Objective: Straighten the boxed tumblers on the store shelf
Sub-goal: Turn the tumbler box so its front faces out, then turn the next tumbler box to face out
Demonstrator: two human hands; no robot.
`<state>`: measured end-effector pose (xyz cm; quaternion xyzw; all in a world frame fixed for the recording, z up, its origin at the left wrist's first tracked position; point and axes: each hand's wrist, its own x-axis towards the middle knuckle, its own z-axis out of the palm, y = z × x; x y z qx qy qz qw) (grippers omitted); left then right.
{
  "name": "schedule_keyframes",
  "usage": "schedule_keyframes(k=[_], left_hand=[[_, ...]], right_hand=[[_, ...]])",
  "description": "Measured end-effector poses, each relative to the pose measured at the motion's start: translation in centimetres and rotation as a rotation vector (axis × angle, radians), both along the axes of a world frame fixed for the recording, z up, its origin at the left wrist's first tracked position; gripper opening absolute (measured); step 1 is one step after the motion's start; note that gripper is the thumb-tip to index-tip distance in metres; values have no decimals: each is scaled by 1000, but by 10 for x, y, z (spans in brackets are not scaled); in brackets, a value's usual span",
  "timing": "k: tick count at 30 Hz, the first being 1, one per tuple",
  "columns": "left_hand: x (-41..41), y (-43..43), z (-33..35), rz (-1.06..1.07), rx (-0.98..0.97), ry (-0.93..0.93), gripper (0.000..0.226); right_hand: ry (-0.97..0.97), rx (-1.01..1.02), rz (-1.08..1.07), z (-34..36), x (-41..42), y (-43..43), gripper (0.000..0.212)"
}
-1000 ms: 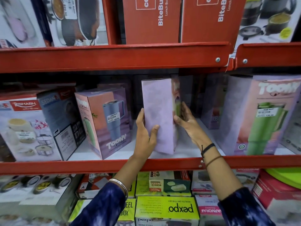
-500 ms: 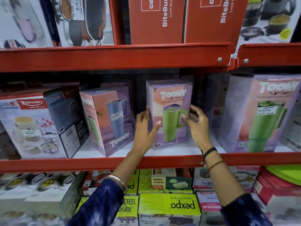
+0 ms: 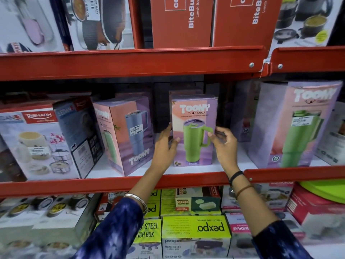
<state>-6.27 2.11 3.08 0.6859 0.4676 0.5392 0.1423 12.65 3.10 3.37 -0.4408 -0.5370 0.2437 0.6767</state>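
Note:
A lilac and peach Toony tumbler box with a green tumbler printed on it stands upright on the middle shelf, its front facing me. My left hand presses its left side, thumb on the front face. My right hand touches its right edge with fingers curled. Another Toony box, showing a blue tumbler, stands turned at an angle to the left. A larger Toony box with a green tumbler stands angled at the right. More boxes stand behind in shadow.
A Rishabh casserole box sits at the shelf's left end. The red upper shelf beam hangs low above the boxes, with BiteBuddy lunch boxes on it. Pexpo lunch boxes fill the shelf below.
The middle box was turned from showing its plain side to facing front and pushed back on the shelf. Both hands have stayed on its sides.

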Motion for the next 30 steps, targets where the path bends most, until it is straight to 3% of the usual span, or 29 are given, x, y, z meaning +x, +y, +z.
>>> schedule_keyframes(k=[5, 10, 15, 20, 25, 30], left_hand=[[-11, -26, -2, 51, 134, 1, 51], [-45, -60, -7, 93, 348, 48, 46], [-96, -74, -9, 186, 468, -53, 42], [-148, -63, -10, 226, 320, -261, 42], [-174, -38, -10, 190, 16, -490, 45], [-185, -22, -15, 123, -126, -458, 45]], right_hand=[[2, 179, -230, -1, -31, -26, 28], [-56, 261, -68, 5, -88, -49, 25], [-31, 207, 160, -6, -152, -62, 27], [-52, 133, 202, -19, -203, -63, 33], [-176, 109, 104, -28, -244, -63, 47], [-221, 93, -39, -41, -263, -59, 59]])
